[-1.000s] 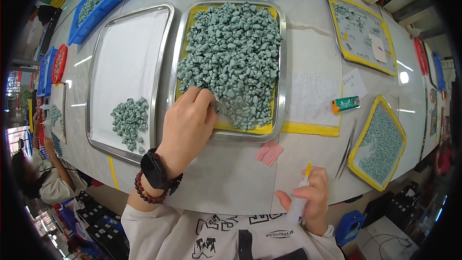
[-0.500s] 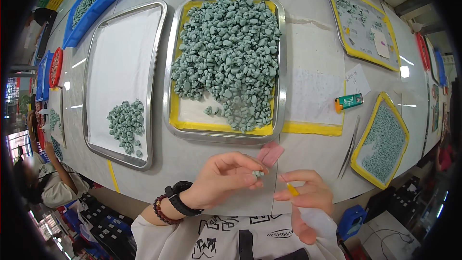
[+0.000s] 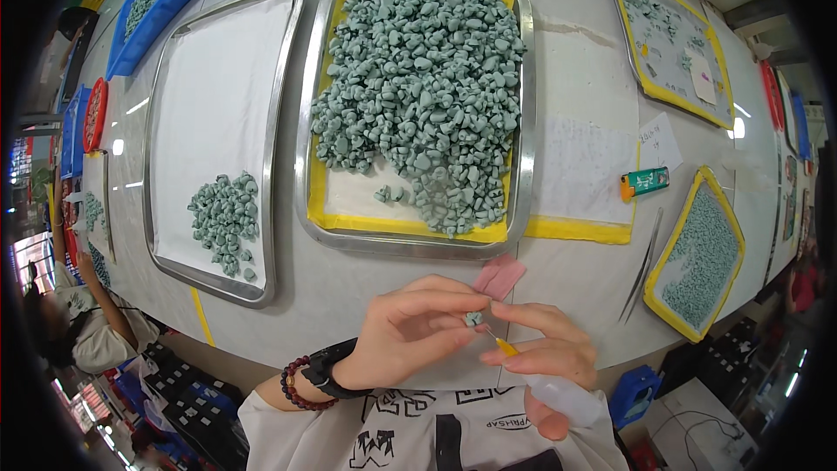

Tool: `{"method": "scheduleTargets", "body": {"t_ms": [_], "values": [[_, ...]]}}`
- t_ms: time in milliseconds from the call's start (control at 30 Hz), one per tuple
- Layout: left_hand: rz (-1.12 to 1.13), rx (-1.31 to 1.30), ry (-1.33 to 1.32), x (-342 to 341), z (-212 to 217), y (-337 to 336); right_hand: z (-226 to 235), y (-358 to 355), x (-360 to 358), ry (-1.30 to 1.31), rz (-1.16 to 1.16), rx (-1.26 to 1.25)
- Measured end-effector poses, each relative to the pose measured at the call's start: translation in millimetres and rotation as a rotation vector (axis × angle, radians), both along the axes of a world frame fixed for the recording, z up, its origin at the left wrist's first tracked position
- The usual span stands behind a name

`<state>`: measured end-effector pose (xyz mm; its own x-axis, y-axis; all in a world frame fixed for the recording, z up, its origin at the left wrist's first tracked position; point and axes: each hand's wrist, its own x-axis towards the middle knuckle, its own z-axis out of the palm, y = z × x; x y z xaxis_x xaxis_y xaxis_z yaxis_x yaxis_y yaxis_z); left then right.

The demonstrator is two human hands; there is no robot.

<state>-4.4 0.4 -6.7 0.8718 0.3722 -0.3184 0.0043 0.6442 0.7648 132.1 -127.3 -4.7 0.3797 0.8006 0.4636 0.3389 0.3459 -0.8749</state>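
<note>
Piece (image 3: 473, 318), small and grey-green, is pinched between the thumb and fingertips of the left hand (image 3: 405, 336), the gap between them narrow. The right hand (image 3: 554, 345) is closed about a syringe (image 3: 567, 397) with a yellow hub and pale barrel; its needle (image 3: 491, 332) points at the piece, contact between the two not discernible. The right forefinger's tip lies just beside the left fingertips. Both hands are over the near part of the table (image 3: 331, 288), by the pink pad (image 3: 500, 277). Beyond them stands the full tray (image 3: 305, 149), metal-rimmed and heaped with like pieces, save its near left corner, where a couple lie apart on bare lining. Left of it, the white-lined tray (image 3: 218, 96) bears a smaller heap (image 3: 224, 223) toward its near end. To the right lie a lighter (image 3: 646, 181), tweezers (image 3: 643, 264) and a yellow-edged frame (image 3: 652, 304) spread with finer pieces. The left wrist carries a black band (image 3: 327, 372) and a beaded bracelet (image 3: 301, 391).
</note>
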Motion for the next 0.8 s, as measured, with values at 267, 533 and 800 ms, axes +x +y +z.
{"method": "scheduleTargets", "body": {"t_ms": [267,533,800], "values": [[-0.060,0.225,0.010,-2.2,-4.7,-1.0,-2.5,-4.1,1.1,-0.038,0.011,-0.063],[-0.004,0.120,0.022,-1.4,-2.8,-4.7,-1.0,-4.0,3.3,-0.015,0.021,-0.070],[-0.031,0.172,0.028,-1.2,-2.8,-2.7,2.3,-5.0,6.5,-0.011,0.053,-0.115]]}}
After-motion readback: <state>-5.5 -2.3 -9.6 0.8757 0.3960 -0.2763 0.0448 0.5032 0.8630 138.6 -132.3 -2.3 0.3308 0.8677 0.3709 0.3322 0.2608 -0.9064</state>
